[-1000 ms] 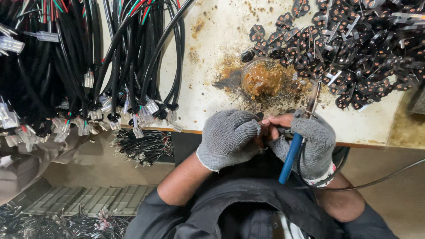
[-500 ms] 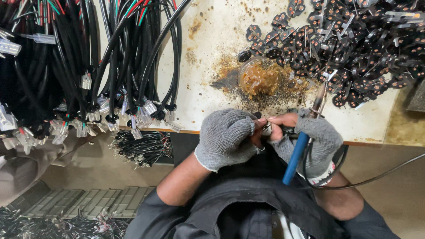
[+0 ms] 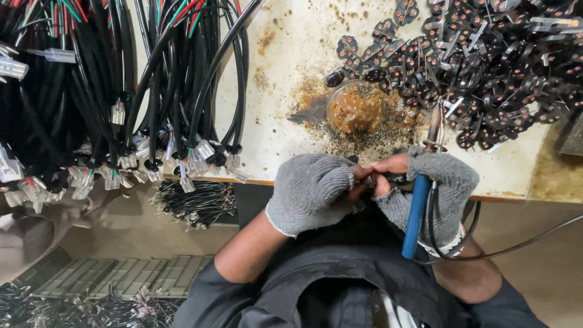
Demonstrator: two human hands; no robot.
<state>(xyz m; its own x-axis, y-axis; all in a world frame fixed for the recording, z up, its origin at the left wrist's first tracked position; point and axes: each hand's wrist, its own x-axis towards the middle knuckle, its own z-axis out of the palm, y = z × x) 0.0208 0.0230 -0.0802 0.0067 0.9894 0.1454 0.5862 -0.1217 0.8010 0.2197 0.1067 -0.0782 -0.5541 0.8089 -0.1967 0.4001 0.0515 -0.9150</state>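
Observation:
My left hand [image 3: 310, 191], in a grey knit glove, is closed around a small dark part held at the table's front edge. My right hand [image 3: 437, 182], also in a grey fingerless glove, grips a soldering iron [image 3: 419, 206] with a blue handle, its metal tip pointing up toward a small tub of brown flux [image 3: 355, 109]. The fingertips of both hands meet over the small part, which is mostly hidden by them. A black cord [image 3: 486, 249] runs from the iron to the right.
A heap of small black plug parts [image 3: 486, 61] covers the table's far right. Bundles of black cables with white connectors [image 3: 121, 109] hang over the stained white table [image 3: 285, 54] on the left. More wires [image 3: 194, 203] lie below the edge.
Both hands stay together at the table edge. The soldering iron has tilted slightly more upright, and my fingers have shifted a little on the small part.

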